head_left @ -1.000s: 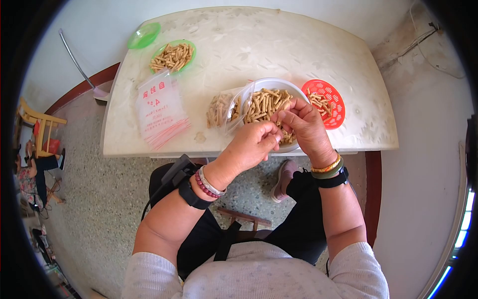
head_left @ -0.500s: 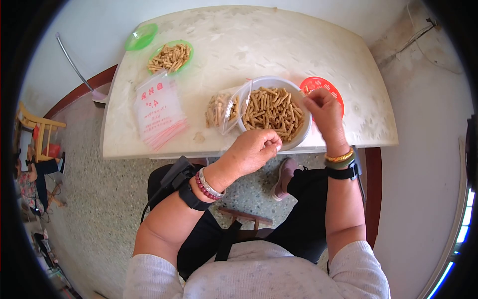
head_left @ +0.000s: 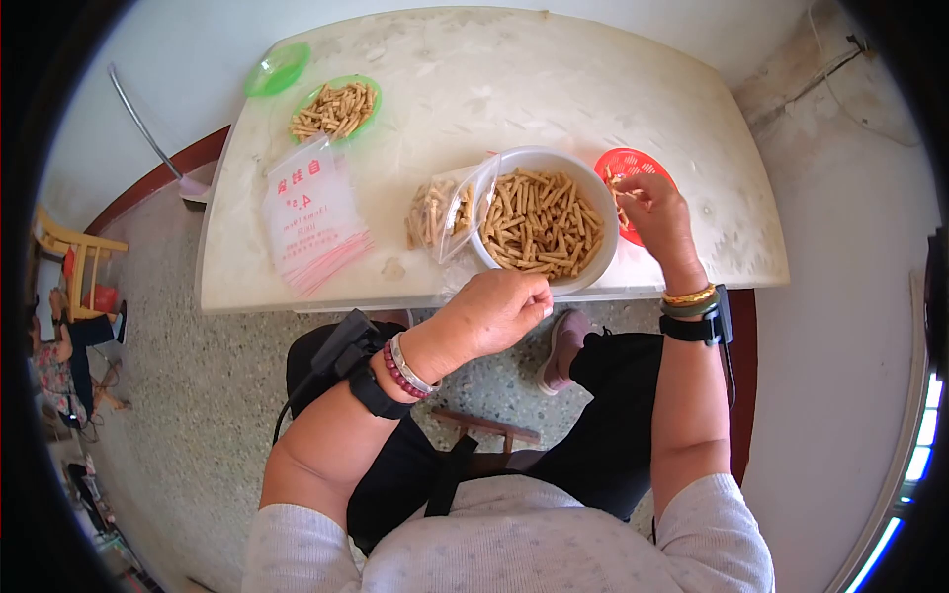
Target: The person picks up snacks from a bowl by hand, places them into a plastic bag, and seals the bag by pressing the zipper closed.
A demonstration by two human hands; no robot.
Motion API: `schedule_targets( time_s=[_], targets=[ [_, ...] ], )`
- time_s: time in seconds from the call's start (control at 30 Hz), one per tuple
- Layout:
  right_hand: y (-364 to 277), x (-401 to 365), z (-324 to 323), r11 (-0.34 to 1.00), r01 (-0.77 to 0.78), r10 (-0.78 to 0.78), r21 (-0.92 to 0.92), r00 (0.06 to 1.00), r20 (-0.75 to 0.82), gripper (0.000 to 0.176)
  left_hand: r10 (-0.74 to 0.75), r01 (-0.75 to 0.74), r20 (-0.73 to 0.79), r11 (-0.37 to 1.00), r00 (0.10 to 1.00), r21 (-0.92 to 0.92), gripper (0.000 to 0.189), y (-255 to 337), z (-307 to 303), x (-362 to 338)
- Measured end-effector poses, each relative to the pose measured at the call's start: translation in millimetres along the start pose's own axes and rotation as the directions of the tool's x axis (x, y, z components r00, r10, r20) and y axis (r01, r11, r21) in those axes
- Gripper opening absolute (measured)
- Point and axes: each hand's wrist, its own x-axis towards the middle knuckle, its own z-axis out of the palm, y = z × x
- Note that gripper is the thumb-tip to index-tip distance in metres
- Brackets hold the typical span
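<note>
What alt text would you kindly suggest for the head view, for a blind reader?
A seated person's right hand hovers over a red basket on a pale table, while the curled left hand rests by a white bowl of tan sticks.

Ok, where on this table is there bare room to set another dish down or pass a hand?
The far half of the table is bare, from the green dish of sticks across to the right corner behind the red basket. A narrower patch lies between the zip bags and clear bag. The near edge is crowded: white bowl, left hand, right hand.
</note>
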Motion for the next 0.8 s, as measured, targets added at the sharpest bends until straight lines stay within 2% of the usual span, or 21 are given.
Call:
schedule_targets(
  time_s=[0.03,0.07,0.1,0.17,0.3,0.47,0.53,0.6,0.73,0.8],
  targets=[
    [1,-1,6,0.958,0.211,-0.207,-0.192,0.977,0.042,0.019,-0.003,0.003,0.013,1.0,1.0,0.017,0.014,1,1,0],
    [4,-3,15,0.936,0.198,-0.2,-0.291,0.979,0.024,0.02,-0.003,0.003,0.016,1.0,1.0,0.019,0.014,1,2,0],
    [-2,-4,18,0.936,0.197,-0.199,-0.291,0.98,0.023,0.02,-0.004,0.003,0.017,1.0,1.0,0.016,0.014,1,3,1],
    [-13,-10,23,0.859,0.165,-0.126,-0.485,0.986,0.112,0.019,-0.005,0.005,0.017,1.0,1.0,0.014,0.013,0,2,1],
    [-22,-12,34,0.772,0.065,0.041,-0.632,0.988,0.151,0.022,0.011,-0.012,0.01,0.999,1.0,0.036,0.014,2,0,1],
    [-14,-9,43,0.753,0.079,0.02,-0.653,0.99,0.143,0.02,0.018,-0.018,-0.013,1.0,1.0,0.011,0.013,1,-3,2],
    [-15,-8,40,0.753,0.097,-0.001,-0.65,0.989,0.146,0.018,-0.041,0.039,-0.053,0.999,0.998,-0.037,0.012,1,-5,4],
    [-19,-10,35,0.833,0.13,-0.15,-0.537,0.989,0.006,0.015,-0.09,0.081,-0.088,0.991,0.992,-0.102,0.011,1,-10,5],
    [-37,-12,27,0.885,0.186,-0.213,-0.426,0.977,-0.017,0.01,-0.181,0.124,-0.187,0.952,0.966,-0.28,0.014,-1,-13,11],
    [-45,-13,28,0.899,0.373,-0.382,-0.23,0.924,0.006,0.013,-0.22,0.094,-0.255,0.899,0.942,-0.429,0.018,-5,-11,16]
  ],
)
